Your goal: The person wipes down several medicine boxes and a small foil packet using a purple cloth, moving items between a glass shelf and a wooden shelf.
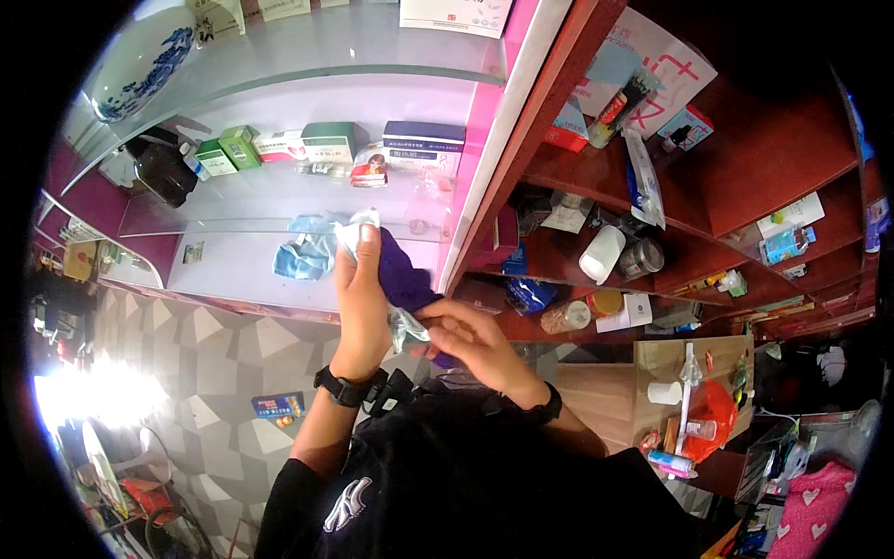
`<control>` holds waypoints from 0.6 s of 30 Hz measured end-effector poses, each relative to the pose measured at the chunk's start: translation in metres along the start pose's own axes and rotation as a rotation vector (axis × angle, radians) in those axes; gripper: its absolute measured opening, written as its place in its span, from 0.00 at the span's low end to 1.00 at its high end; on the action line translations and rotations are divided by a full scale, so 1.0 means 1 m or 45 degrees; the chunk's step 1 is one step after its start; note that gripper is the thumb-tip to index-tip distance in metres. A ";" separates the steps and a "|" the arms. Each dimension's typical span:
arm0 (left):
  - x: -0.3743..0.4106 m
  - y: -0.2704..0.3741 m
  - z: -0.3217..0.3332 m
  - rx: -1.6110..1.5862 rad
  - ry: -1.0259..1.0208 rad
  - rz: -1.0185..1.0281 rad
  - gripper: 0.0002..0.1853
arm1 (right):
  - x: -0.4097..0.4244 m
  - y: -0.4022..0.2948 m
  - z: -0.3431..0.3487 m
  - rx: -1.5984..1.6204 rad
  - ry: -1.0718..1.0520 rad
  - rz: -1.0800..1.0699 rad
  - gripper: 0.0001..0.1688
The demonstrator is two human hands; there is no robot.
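Note:
My left hand (363,307) is raised in front of the white shelves, its thumb pressing a crumpled white-and-clear plastic packet (360,227) against the fingers. A dark purple cloth (405,272) hangs behind and between my hands. My right hand (475,342) is at the lower end of the packet, its fingertips on or beside the clear plastic; whether they also grip the purple cloth is hard to tell. A light blue cloth (304,248) lies on the low white shelf, just left of my left hand.
A glass shelf (279,189) holds several small boxes, among them a green-and-white box (328,143). Farther left are a dark brown jar (164,171) and a blue-and-white porcelain vase (143,66). Red-brown wooden shelves (761,168) with jars and packets stand to the right. A blue packet (279,405) lies on the tiled floor.

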State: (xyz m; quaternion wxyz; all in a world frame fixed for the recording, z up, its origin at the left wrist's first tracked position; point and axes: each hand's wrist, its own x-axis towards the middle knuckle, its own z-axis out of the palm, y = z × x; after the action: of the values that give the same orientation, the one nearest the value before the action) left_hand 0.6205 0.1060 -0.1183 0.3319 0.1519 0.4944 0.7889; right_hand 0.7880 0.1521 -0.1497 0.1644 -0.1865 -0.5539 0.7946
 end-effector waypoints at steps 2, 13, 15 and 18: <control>0.008 -0.006 -0.012 -0.007 -0.025 -0.096 0.21 | -0.001 0.006 0.007 0.006 -0.026 -0.031 0.19; 0.004 0.010 -0.002 -0.283 -0.224 -0.428 0.20 | 0.013 0.009 0.022 -0.198 0.077 -0.118 0.13; -0.001 0.029 0.019 -0.288 -0.184 -0.475 0.19 | 0.014 0.019 0.012 0.039 0.065 -0.047 0.16; 0.001 0.038 0.017 -0.473 -0.308 -0.329 0.24 | 0.017 0.034 -0.001 0.520 -0.109 0.129 0.21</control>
State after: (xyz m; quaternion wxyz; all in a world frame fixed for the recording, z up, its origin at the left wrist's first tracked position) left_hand 0.6154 0.1071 -0.0765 0.5088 0.1171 0.3132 0.7933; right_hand 0.7720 0.1494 -0.1839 0.1349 -0.1430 -0.3779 0.9047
